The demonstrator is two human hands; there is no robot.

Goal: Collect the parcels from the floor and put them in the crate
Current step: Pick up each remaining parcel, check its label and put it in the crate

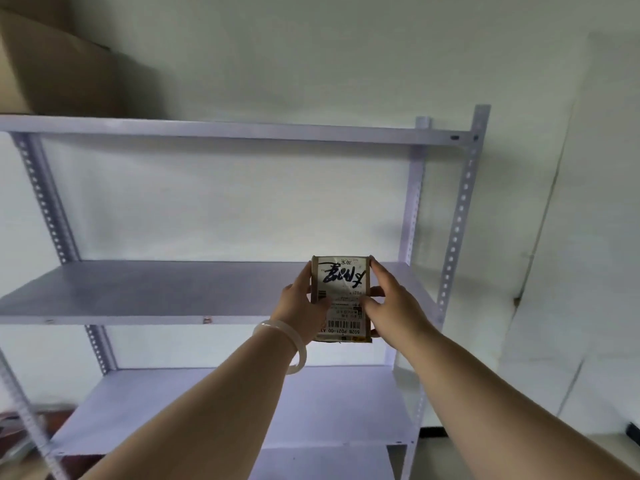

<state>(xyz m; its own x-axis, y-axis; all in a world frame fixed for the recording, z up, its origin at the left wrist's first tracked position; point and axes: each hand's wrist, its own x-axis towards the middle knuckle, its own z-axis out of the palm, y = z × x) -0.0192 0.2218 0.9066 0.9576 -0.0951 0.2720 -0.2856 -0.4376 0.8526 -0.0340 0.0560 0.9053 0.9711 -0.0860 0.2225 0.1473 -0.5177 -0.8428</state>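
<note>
One white metal shelving unit [173,292] stands behind the grip. A cardboard box [52,71] sits on its top shelf, up and left of the grip. The labelled parcel [341,282] is clasped between the left hand [301,306] and the right hand [391,306], with the fingers curled round its sides. A pale bangle [294,341] circles the left wrist.

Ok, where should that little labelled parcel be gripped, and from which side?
Grip the parcel by its two long edges, coming in from both sides as the left hand and right hand do: it's a small flat-sided box, longer than wide.
</note>
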